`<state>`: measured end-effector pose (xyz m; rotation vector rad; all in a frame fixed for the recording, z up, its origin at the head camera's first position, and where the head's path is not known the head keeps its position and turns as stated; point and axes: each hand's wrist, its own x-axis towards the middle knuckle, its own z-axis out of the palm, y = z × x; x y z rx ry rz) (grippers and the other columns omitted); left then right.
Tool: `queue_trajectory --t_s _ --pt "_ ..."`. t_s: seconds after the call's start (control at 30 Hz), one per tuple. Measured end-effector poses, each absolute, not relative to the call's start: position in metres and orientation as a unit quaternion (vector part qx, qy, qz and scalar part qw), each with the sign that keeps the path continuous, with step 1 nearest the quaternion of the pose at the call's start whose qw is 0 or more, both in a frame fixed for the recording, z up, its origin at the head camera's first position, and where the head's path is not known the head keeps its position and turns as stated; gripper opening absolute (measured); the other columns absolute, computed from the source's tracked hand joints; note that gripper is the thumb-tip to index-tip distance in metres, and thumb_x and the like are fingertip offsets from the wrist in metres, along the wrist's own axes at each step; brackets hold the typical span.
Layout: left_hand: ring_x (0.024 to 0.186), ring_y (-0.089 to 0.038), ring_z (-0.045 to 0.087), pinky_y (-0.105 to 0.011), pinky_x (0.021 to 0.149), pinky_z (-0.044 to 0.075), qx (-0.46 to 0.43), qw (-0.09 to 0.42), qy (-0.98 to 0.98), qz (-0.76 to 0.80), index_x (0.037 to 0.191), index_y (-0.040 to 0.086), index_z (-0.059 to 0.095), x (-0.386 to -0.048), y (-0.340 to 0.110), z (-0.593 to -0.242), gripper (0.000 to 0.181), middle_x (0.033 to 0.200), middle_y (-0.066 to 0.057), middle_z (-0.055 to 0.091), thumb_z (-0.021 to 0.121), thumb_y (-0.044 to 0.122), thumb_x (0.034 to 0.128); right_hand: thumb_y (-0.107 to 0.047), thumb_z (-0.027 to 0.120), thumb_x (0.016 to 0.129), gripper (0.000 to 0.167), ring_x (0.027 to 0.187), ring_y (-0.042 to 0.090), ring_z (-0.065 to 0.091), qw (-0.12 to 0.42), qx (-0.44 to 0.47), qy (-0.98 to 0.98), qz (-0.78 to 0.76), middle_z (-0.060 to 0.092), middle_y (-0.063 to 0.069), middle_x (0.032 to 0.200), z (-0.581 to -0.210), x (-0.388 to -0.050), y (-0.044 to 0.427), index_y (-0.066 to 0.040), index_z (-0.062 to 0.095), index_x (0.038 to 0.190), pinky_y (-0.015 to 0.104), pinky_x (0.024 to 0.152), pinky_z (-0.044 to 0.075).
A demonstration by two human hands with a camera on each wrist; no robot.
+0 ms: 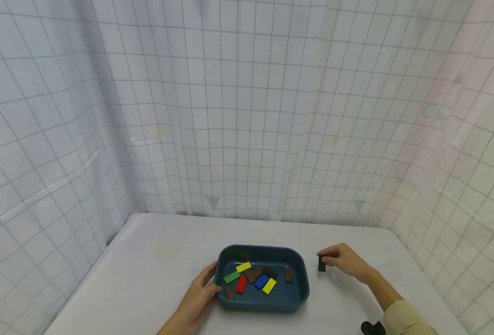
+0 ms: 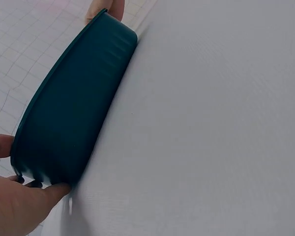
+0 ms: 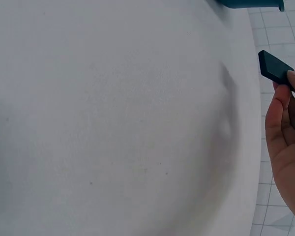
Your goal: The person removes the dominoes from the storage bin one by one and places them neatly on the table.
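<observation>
A dark teal tray stands on the white table, holding several flat domino-like blocks. My left hand grips the tray's left end, its thumb at the near side. In the left wrist view the outer wall of the tray shows, with fingers at both ends of it. To the right of the tray, my right hand pinches a small black block between thumb and fingertips. That black block also appears in the right wrist view, jutting from the fingers; whether it touches the table I cannot tell.
Inside the tray lie a red block, a blue block, a green block, yellow blocks, brown blocks and a black one. White gridded curtains enclose the table. Something black sits by the right sleeve.
</observation>
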<state>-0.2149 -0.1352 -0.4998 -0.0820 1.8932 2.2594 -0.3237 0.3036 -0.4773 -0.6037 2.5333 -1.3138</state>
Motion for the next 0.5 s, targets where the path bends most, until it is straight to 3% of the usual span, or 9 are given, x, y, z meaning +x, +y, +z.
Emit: queue_trajectory --t_s 0.27,0.5 --pt "0.15 -0.047 0.019 -0.059 0.117 0.028 -0.032 0.062 0.627 0.776 0.158 -0.009 0.024 -0.21 -0.13 -0.505 0.073 0.164 -0.032 0.018 0.049 -0.011 0.0896 -0.012 0.064 0.103 0.033 0.103 0.028 0.066 0.118 -0.185 0.864 -0.454 0.069 0.022 0.124 -0.49 -0.326 0.306 0.01 0.067 0.127 0.042 0.082 0.056" --pt "0.152 -0.045 0.014 -0.057 0.119 0.024 -0.038 0.052 0.62 0.782 0.16 -0.009 0.02 -0.209 -0.122 -0.507 0.071 0.166 -0.032 0.013 0.047 -0.01 0.0934 -0.009 0.065 0.101 0.029 0.096 0.023 0.065 0.115 -0.161 0.872 -0.447 0.07 0.018 0.121 -0.498 -0.332 0.305 0.007 0.07 0.124 0.035 0.075 0.056"
